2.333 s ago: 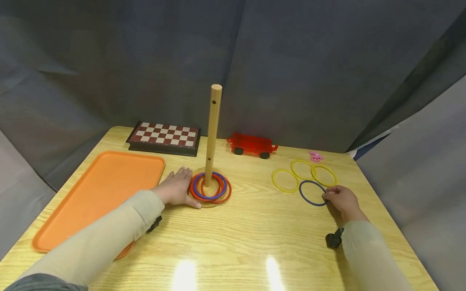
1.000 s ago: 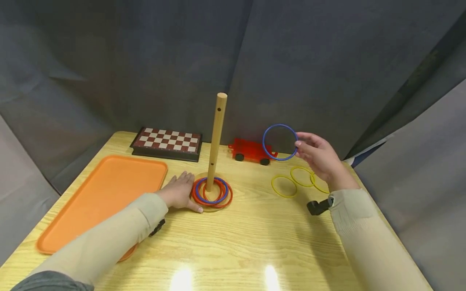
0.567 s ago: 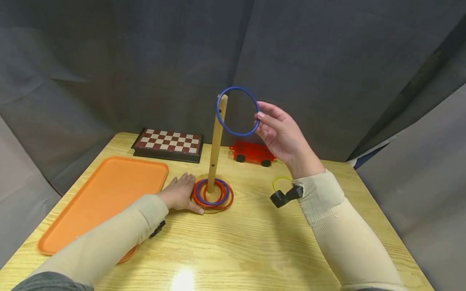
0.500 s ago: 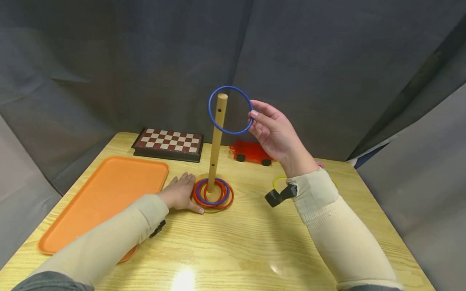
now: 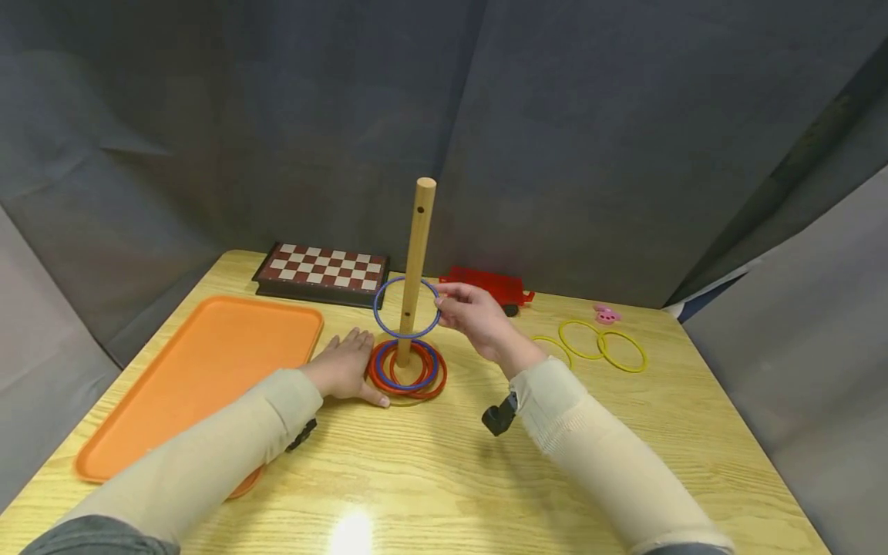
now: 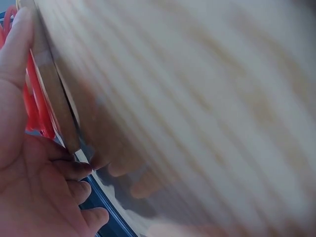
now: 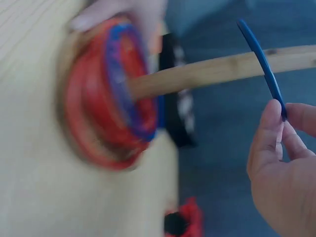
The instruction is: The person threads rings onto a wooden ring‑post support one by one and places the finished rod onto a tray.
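A blue ring [image 5: 378, 312] is pinched between thumb and fingers of my right hand [image 5: 479, 320]. It is around the upright wooden post [image 5: 418, 239], above the base; the right wrist view shows the held ring [image 7: 260, 57] around the post [image 7: 197, 75]. Several red rings [image 5: 442, 378] and another blue ring [image 5: 432, 378] lie around the post's foot. My left hand [image 5: 343, 370] rests with spread fingers against the left side of the round base. In the left wrist view the left hand [image 6: 34, 182] touches the base edge [image 6: 59, 106], beside red rings [image 6: 39, 103].
An orange tray [image 5: 201, 370] lies at the left. Behind stand a checkered board box [image 5: 319, 274] and a red toy wagon [image 5: 492, 284]. On the right are yellow rings [image 5: 645, 361], one partly behind the right arm, and a small pink toy [image 5: 607, 314].
My right hand has lifted the blue ring from the right side of the table, carried it left over the post top and lowered it along the post. The left hand stays at the base.
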